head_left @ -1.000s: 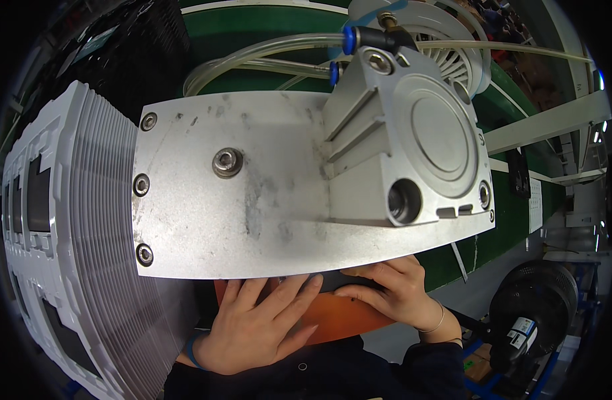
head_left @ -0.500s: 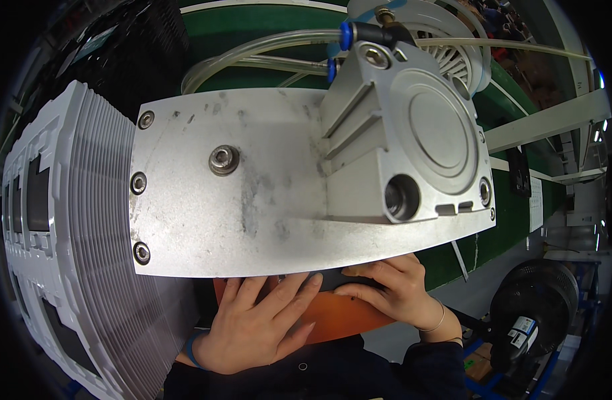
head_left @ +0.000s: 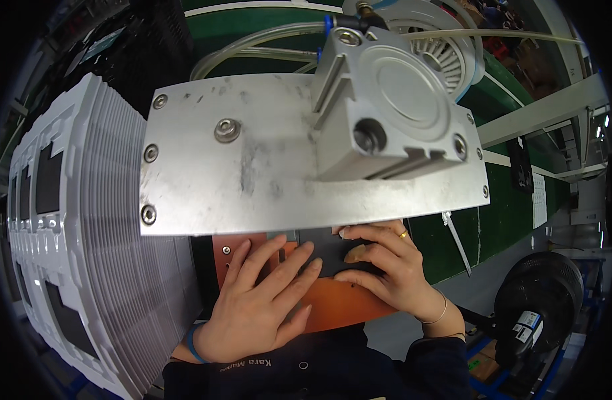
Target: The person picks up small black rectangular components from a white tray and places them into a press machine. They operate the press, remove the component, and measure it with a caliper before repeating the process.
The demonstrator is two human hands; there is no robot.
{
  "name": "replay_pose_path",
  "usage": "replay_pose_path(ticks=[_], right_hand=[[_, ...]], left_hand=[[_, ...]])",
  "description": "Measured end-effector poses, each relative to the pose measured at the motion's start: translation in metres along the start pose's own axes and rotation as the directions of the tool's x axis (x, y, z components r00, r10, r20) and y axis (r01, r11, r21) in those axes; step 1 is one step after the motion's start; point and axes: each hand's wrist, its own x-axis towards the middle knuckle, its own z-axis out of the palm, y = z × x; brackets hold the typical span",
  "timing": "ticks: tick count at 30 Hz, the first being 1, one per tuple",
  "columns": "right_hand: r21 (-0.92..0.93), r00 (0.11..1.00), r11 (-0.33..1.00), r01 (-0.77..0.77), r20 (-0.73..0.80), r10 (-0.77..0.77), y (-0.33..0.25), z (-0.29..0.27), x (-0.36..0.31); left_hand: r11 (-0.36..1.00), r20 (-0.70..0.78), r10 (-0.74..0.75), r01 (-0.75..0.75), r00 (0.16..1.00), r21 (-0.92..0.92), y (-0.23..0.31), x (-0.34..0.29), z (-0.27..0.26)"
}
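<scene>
Just past the near edge of the silver metal plate (head_left: 266,193), partly hidden beneath it, we have a flat dark grey sheet (head_left: 319,259) lying on an orange base plate (head_left: 346,307). Our left hand (head_left: 253,307) is palm down with its fingers spread, the fingertips resting around the sheet's left part; that grip is wide and clasps nothing. Our right hand (head_left: 394,267) bends its fingers over the sheet's right part, thumb near the sheet's near edge and a gap between thumb and forefinger; we cannot tell whether this grip pinches anything. A gold ring (head_left: 404,235) shows on it, close to the metal plate's near edge.

On top of the metal plate, at its right half, we see a silver pneumatic cylinder (head_left: 413,93); a socket-head bolt (head_left: 227,131) stands on the left half. Clear air tubes (head_left: 269,32) curve behind the metal plate. To its left we have a tall stack of white plastic trays (head_left: 113,220), and to its right the green table (head_left: 423,250) with a narrow white strip (head_left: 457,243) lying on it. Beyond the metal plate's far right corner is a white round fan (head_left: 463,73); well apart, to its lower right, stands a black fan (head_left: 539,297).
</scene>
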Motion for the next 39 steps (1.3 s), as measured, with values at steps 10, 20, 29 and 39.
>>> replay_pose_path(ticks=[10,20,29,39], right_hand=[[0.015,0.995,1.0,-0.005,0.104,0.003,0.003,-0.008,0.004],[0.532,0.973,0.825,-0.187,-0.016,0.231,-0.052,-0.017,-0.025],[0.538,0.926,0.774,0.333,-0.031,-0.377,-0.127,-0.006,0.048],[-0.264,0.84,0.797,0.543,0.199,-0.506,-0.21,0.074,0.134]], left_hand=[[0.995,-0.129,0.061,-0.07,0.99,-0.064,-0.001,0.0,0.005],[0.886,-0.552,-0.042,-0.224,0.833,-0.406,0.025,-0.036,0.006],[0.964,-0.961,-0.102,0.263,0.256,-0.032,0.039,-0.154,-0.102],[0.778,-0.871,-0.378,0.618,0.314,-0.114,-0.079,-0.209,-0.167]])
